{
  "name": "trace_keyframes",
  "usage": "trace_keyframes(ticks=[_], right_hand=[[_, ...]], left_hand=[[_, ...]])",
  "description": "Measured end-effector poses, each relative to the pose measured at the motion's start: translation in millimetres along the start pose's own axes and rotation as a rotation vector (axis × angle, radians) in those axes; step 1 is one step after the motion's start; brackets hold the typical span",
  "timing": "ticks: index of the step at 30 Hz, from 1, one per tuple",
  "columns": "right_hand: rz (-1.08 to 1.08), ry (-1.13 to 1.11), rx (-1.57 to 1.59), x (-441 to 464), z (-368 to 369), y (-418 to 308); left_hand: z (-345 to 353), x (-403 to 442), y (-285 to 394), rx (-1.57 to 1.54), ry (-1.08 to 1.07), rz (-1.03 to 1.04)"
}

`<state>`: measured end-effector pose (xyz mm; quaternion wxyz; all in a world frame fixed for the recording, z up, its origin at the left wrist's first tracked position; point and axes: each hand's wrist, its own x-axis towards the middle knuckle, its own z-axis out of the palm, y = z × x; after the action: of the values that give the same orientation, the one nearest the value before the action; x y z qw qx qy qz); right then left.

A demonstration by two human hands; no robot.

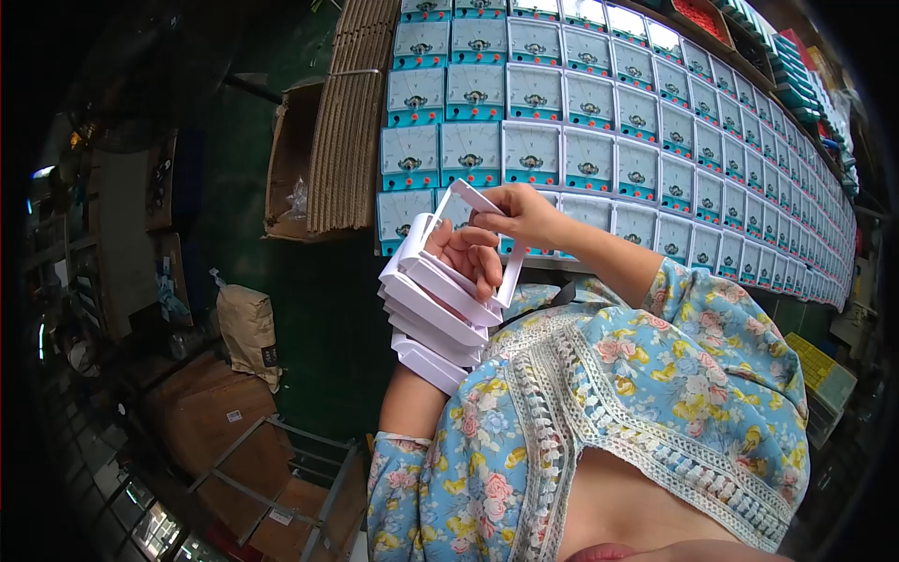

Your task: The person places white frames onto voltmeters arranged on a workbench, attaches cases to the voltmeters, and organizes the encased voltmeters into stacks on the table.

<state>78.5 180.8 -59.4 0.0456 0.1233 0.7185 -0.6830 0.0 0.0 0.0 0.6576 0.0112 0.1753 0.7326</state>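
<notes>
Fingers of your right hand (529, 214) pinch a white frame (476, 196), left hand (468, 255) half-curled, gripping nothing visible; likely light, stiff, slippery, crackable, so take the rim.

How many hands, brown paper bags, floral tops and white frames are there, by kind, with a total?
Hands, left hand and right hand: 2
Brown paper bag: 1
Floral top: 1
White frames: overlapping, no sure count
Total without the frames: 4
</notes>
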Motion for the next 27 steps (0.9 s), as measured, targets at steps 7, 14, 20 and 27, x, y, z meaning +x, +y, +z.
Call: trace_keyframes(ticks=[7, 14, 20, 27], right_hand=[[0.130, -0.337, 0.623, -25, -67, -85], [-0.113, 0.637, -0.075, 110, -143, -101], [0.008, 0.729, -0.488, 169, -135, -87], [0.123, 0.719, -0.910, 117, -110, -119]], left_hand=[[1, -29, 8, -0.163, 0.322, 0.253], [39, -84, -7, -0.117, 0.551, 0.260], [57, -102, -30, -0.133, 0.589, 0.213], [54, -111, -28, -0.191, 0.588, 0.161]])
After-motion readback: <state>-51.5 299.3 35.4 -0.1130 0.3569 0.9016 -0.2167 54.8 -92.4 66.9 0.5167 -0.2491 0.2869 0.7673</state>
